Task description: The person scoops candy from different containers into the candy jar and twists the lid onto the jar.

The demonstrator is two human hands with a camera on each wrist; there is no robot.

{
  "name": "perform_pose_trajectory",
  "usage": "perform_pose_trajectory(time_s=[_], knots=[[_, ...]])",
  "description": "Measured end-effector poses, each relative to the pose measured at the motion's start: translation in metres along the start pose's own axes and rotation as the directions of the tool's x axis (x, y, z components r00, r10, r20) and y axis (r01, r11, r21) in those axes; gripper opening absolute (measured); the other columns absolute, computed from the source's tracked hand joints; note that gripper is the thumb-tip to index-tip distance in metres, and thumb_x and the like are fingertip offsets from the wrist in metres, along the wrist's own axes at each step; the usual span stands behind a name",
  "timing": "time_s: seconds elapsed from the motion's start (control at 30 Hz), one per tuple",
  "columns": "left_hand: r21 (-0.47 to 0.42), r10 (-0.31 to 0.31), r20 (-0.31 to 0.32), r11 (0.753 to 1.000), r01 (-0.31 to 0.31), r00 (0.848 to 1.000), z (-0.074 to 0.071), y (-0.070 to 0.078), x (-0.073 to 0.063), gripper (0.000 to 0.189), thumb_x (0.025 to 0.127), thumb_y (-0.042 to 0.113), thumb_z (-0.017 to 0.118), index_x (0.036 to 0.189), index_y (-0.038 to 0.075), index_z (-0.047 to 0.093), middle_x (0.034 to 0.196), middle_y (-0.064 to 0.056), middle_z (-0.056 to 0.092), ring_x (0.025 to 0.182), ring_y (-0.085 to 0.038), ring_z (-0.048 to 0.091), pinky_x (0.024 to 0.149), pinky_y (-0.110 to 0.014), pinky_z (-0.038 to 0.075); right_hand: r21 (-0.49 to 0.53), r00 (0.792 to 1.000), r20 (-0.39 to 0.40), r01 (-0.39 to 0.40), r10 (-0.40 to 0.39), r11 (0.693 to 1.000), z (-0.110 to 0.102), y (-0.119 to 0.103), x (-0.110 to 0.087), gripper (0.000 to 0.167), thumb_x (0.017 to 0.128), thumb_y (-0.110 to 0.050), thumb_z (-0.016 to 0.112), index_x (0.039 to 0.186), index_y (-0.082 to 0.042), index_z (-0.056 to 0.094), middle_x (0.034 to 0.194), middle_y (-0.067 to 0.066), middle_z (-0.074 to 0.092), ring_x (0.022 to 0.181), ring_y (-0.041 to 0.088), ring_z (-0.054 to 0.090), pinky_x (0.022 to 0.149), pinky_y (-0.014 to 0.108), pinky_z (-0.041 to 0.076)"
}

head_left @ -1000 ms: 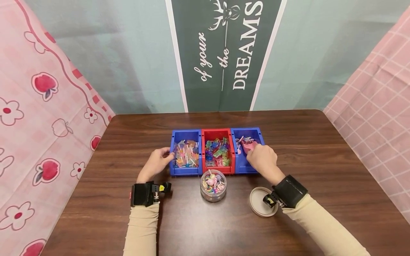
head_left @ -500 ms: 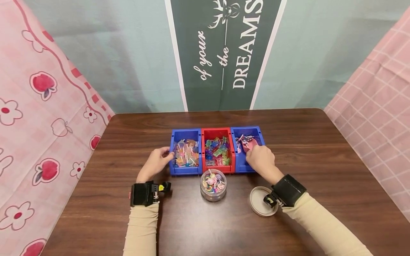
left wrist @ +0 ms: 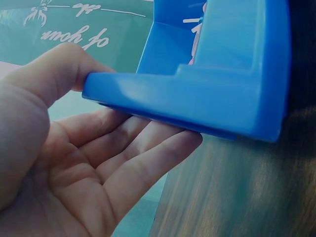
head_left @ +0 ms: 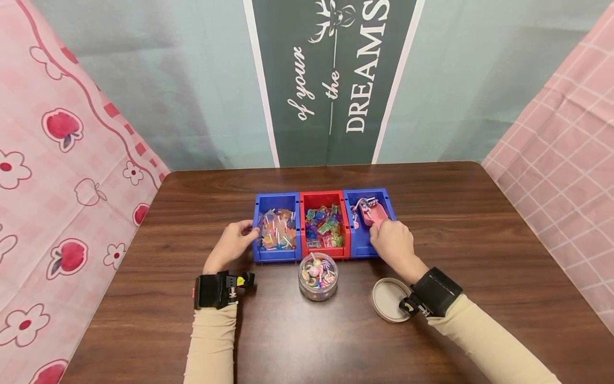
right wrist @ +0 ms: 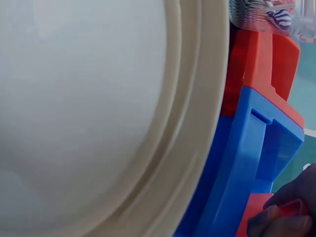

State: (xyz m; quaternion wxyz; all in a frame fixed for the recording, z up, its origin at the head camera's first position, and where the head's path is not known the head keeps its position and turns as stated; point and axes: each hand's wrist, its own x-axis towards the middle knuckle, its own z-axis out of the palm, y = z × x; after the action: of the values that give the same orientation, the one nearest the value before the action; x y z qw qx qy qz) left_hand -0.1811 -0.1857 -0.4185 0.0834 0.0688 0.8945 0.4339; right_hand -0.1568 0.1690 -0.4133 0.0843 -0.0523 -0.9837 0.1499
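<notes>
My left hand [head_left: 232, 244] grips the side wall of the left blue bin [head_left: 277, 256], which holds lollipop-shaped pieces with white sticks. In the left wrist view, the thumb is on one side of that blue wall [left wrist: 163, 98] and the fingers on the other. With my right hand [head_left: 394, 244] I hold a pink scoop [head_left: 376, 215] by its handle, inside the right blue bin [head_left: 363, 249]. Several striped lollipops [head_left: 368, 202] lie in and beside the scoop's bowl. At the right wrist view's lower corner, fingertips [right wrist: 284, 227] close around the scoop's handle.
Between the blue bins sits a red bin [head_left: 348, 234] of colourful wrapped candies [head_left: 326, 228]. A clear jar [head_left: 318, 292] filled with swirl lollipops stands uncovered in front of it. To its right a round lid [head_left: 389, 301] lies on the brown table [head_left: 307, 341], partly under my right wrist's camera.
The pink scoop has levelled and shows more of its bowl, with lollipops now in it. My right hand has turned slightly. The left hand keeps its hold on the bin.
</notes>
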Motion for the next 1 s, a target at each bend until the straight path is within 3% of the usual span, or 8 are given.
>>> perform_pose_trajectory(time_s=[0.2,0.53,0.73,1.0], knots=[[0.004,0.007,0.004,1.000,-0.007,1.000,0.000,0.000,0.000,0.038,0.095,0.014,0.052,0.124,-0.009,0.057,0.108,-0.023,0.068,0.090,-0.020,0.061,0.081,-0.031,0.052,0.030,1.000,0.029,-0.004,0.003,1.000,0.001,0.000,0.001,0.044,0.092,-0.025,0.049,0.054,-0.002,0.052,0.077,0.032,0.066,0.074,0.048,0.063,0.063,0.056,0.051],[0.004,0.008,0.017,1.000,-0.008,1.000,0.000,-0.002,0.000,0.040,0.096,0.014,0.051,0.128,-0.010,0.054,0.111,-0.024,0.067,0.094,-0.022,0.061,0.084,-0.033,0.053,0.065,1.000,0.013,-0.013,0.012,0.998,0.002,0.006,-0.001,0.038,0.093,-0.025,0.047,0.068,0.002,0.057,0.080,0.032,0.066,0.078,0.050,0.064,0.065,0.057,0.050],[0.001,0.011,0.022,1.000,-0.012,1.000,0.000,-0.003,0.000,0.039,0.096,0.014,0.051,0.127,-0.011,0.055,0.109,-0.024,0.067,0.091,-0.020,0.061,0.080,-0.028,0.052,0.069,1.000,0.004,0.027,-0.027,0.997,0.001,0.008,-0.005,0.036,0.093,-0.024,0.050,0.069,0.002,0.056,0.068,0.026,0.062,0.070,0.045,0.063,0.060,0.053,0.048],[0.008,-0.005,0.015,1.000,0.005,1.000,0.000,-0.002,-0.001,0.041,0.097,0.017,0.051,0.129,-0.009,0.054,0.114,-0.024,0.067,0.095,-0.022,0.061,0.087,-0.038,0.054,0.072,0.997,-0.010,0.075,-0.074,0.995,-0.007,0.009,-0.009,0.034,0.092,-0.023,0.052,0.066,-0.001,0.053,0.057,0.014,0.053,0.058,0.035,0.057,0.053,0.045,0.043]])
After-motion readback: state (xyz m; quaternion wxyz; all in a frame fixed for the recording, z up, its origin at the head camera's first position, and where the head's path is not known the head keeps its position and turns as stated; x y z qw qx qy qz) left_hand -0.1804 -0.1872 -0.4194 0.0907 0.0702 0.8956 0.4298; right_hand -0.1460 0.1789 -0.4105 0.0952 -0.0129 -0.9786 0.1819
